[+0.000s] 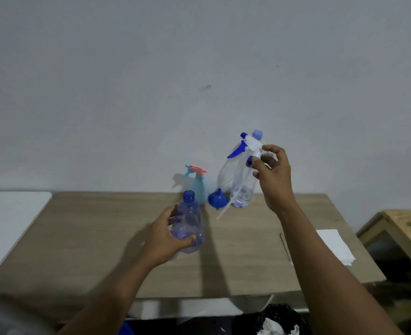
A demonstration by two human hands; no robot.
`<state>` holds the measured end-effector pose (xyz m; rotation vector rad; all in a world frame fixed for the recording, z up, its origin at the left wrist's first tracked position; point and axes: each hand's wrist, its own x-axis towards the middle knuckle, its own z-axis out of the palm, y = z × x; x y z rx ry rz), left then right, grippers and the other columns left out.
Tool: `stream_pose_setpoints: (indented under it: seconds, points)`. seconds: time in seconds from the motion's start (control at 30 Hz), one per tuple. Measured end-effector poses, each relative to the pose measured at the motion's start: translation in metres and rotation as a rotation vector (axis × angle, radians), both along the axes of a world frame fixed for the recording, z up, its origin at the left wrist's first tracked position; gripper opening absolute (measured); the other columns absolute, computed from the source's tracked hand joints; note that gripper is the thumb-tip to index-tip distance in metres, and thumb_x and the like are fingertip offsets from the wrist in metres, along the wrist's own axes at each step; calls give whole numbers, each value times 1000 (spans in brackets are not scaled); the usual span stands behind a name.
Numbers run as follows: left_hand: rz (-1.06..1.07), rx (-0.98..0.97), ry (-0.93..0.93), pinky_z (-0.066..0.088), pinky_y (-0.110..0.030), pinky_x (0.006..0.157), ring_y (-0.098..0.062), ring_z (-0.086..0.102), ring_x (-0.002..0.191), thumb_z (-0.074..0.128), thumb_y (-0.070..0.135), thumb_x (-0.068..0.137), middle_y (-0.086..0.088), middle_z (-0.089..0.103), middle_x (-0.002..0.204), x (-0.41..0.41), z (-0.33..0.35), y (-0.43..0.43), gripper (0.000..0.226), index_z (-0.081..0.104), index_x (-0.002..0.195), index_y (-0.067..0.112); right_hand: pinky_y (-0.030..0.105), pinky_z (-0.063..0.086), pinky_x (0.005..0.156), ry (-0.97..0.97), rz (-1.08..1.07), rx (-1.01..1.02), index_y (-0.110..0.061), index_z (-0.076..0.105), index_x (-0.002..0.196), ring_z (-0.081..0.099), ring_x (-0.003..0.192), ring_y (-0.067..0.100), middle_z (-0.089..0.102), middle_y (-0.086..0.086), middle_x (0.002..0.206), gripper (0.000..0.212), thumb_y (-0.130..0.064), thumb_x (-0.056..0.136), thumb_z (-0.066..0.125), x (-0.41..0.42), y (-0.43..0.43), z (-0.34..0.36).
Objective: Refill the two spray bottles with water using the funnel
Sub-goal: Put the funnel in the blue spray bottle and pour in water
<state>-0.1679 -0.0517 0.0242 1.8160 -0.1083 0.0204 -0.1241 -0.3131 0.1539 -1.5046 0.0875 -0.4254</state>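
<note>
My left hand [167,234] grips a clear bluish spray bottle [189,222] that stands on the wooden table [127,250] with its neck uncapped. My right hand [273,176] pinches the white and blue trigger sprayer head [246,145] above the table, its thin dip tube [233,197] hanging down to the left. A light blue spray bottle with a pink trigger [198,183] stands by the wall. A blue funnel [217,199] lies beside it. Behind the funnel stands a large clear water bottle with a pale blue cap [240,187].
A white paper sheet [336,246] lies at the table's right edge, near a thin dark stick [286,247]. A wooden crate [402,238] sits to the right. A white surface [8,221] adjoins on the left. A black bin bag [279,319] is below the front edge.
</note>
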Motion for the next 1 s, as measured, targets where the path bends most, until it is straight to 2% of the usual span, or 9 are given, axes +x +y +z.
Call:
stream_pose_setpoints:
  seconds: [0.13, 0.2, 0.33, 0.43, 0.53, 0.63, 0.77, 0.93, 1.0]
  points:
    - [36, -28, 60, 53, -12, 71, 2, 67, 96, 85, 33, 42, 15, 69, 103, 3, -26, 3, 77, 53, 112, 39, 30, 48, 65, 279, 40, -5, -25, 52, 107, 65, 82, 23, 68, 17, 101, 32, -1, 92, 65, -2, -5, -87]
    - [38, -22, 92, 54, -13, 73, 0, 68, 96, 87, 18, 49, 12, 70, 107, 8, -39, 4, 76, 53, 114, 36, 28, 45, 63, 411, 87, -42, -22, 49, 110, 65, 75, 19, 67, 15, 98, 34, 3, 91, 63, -5, -4, -128]
    - [33, 34, 119, 52, -11, 77, -6, 67, 100, 88, -6, 61, 1, 66, 118, 18, -64, 7, 80, 51, 127, 21, 16, 49, 57, 581, 182, -138, -6, 49, 121, 68, 66, 8, 66, 15, 97, 39, 10, 89, 63, -6, -3, -188]
    - [7, 72, 143, 53, -15, 79, -14, 67, 105, 87, -4, 63, -1, 66, 119, 22, -79, 6, 78, 51, 130, 15, 23, 53, 62, 659, 246, -199, -6, 52, 122, 68, 74, 16, 68, 13, 95, 37, 6, 89, 65, -2, -1, -211]
    - [7, 80, 173, 53, -24, 85, -18, 67, 106, 90, 5, 60, -1, 66, 119, 24, -92, 6, 79, 52, 128, 17, 36, 55, 74, 696, 286, -251, -8, 55, 120, 67, 82, 23, 69, 17, 99, 36, 4, 88, 66, 5, 2, -223]
    - [14, 90, 190, 51, -17, 81, -13, 65, 106, 91, 3, 61, 1, 65, 118, 26, -98, 4, 79, 52, 128, 15, 24, 54, 69, 659, 298, -409, -8, 56, 118, 65, 80, 20, 71, 16, 96, 36, 3, 85, 67, 10, 3, -233]
    - [28, 79, 205, 53, -18, 85, -11, 65, 108, 90, 0, 62, 5, 64, 120, 27, -104, 2, 80, 51, 129, 18, 34, 55, 80, 663, 291, -522, -13, 59, 115, 69, 89, 25, 72, 12, 100, 36, -1, 83, 71, 15, 4, -244]
    - [31, 61, 206, 54, -22, 89, -6, 64, 108, 91, 1, 62, 6, 64, 121, 27, -109, 1, 80, 50, 129, 19, 32, 54, 86, 681, 299, -548, -16, 60, 121, 69, 99, 25, 70, 6, 105, 39, -7, 85, 73, 15, 5, -251]
    - [34, 44, 206, 54, -21, 89, -2, 63, 108, 91, 0, 61, 8, 62, 122, 26, -110, 0, 82, 49, 128, 20, 25, 51, 82, 665, 310, -547, -14, 60, 125, 68, 100, 23, 68, 4, 105, 41, -8, 87, 73, 13, 6, -252]
